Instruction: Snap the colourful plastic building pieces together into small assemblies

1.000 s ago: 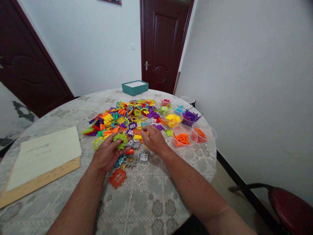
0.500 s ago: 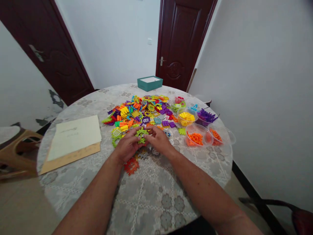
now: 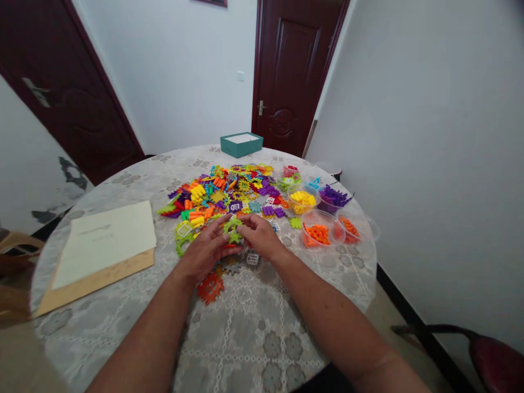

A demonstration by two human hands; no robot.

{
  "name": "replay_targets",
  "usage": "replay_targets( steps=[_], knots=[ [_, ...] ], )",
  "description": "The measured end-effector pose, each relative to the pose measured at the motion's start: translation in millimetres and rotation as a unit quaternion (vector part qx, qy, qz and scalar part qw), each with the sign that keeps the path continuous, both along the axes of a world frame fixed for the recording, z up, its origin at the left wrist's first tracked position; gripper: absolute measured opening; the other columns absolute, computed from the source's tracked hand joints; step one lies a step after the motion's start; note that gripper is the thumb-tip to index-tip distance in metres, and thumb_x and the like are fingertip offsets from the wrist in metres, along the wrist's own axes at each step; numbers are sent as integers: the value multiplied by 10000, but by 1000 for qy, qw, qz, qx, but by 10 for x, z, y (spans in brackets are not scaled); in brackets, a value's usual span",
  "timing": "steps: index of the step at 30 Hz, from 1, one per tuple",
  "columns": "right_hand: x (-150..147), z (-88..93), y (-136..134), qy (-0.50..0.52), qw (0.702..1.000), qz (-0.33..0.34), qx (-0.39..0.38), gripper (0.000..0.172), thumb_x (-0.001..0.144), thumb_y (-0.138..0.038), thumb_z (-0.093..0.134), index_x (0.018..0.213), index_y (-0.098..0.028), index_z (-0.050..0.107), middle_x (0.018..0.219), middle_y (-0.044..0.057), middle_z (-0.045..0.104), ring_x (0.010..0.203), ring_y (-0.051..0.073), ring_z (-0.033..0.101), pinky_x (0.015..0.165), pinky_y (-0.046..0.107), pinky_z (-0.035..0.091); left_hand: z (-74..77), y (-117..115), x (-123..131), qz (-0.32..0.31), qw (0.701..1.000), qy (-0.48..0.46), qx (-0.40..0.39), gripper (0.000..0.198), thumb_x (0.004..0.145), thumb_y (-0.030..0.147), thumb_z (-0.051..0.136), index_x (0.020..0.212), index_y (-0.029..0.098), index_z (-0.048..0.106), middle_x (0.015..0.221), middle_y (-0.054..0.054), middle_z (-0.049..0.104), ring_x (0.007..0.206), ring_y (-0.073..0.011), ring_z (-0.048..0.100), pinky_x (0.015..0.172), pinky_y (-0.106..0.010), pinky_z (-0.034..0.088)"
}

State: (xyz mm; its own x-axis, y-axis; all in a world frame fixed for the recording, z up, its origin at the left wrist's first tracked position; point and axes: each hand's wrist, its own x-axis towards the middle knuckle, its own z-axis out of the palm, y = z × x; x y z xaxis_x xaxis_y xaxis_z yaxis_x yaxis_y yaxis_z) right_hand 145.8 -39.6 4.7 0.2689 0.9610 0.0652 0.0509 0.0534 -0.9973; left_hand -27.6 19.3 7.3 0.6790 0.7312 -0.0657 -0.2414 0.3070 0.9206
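Between my two hands is a lime-green gear-shaped plastic piece (image 3: 233, 230), raised a little above the table. My left hand (image 3: 208, 246) grips it from the left, thumb against its edge. The fingers of my right hand (image 3: 261, 233) pinch its right side. Below my hands lie an orange-red gear piece (image 3: 210, 287) and a grey gear piece with white markings (image 3: 252, 258). Another lime-green gear piece (image 3: 184, 231) rests left of my left hand. Behind my hands spreads a heap of mixed coloured plastic pieces (image 3: 229, 191).
Clear tubs hold sorted pieces on the right: orange (image 3: 317, 234), yellow (image 3: 303, 201) and purple (image 3: 335, 196). A green box (image 3: 241, 145) stands at the table's far edge. Pale paper on brown card (image 3: 106, 240) lies at the left. A chair (image 3: 491, 349) is at lower right.
The view has shifted slightly, so the table sits further left. Both hands still hold the green gear piece, and the right fingers have moved a little on it.
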Motion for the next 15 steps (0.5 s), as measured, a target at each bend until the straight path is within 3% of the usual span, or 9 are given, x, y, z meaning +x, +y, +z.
replay_targets(
  steps=[7, 11, 15],
  knots=[
    [181, 394, -113, 4, 999, -18, 29, 294, 885, -318, 671, 1152, -200, 632, 757, -56, 610, 502, 86, 523, 461, 220, 418, 18, 105, -21, 48, 998, 29, 19, 565, 825, 318, 833, 1345, 202, 644, 1249, -144, 721, 1081, -312, 746, 824, -451, 670],
    [379, 531, -212, -45, 998, -31, 27, 295, 902, -284, 670, 1187, -209, 644, 744, -60, 597, 521, 84, 546, 475, 207, 436, 17, 154, -39, 75, 997, 25, 14, 526, 804, 318, 841, 1282, 177, 675, 1274, -163, 724, 1028, -294, 757, 792, -439, 669],
    [726, 652, -273, -105, 993, -37, -22, 301, 895, -230, 681, 1190, -183, 651, 720, -35, 626, 539, 112, 596, 467, 208, 463, -26, 195, -45, 108, 994, 29, 9, 512, 772, 297, 853, 1240, 161, 696, 1176, -152, 757, 935, -257, 764, 757, -395, 665]
  ],
)
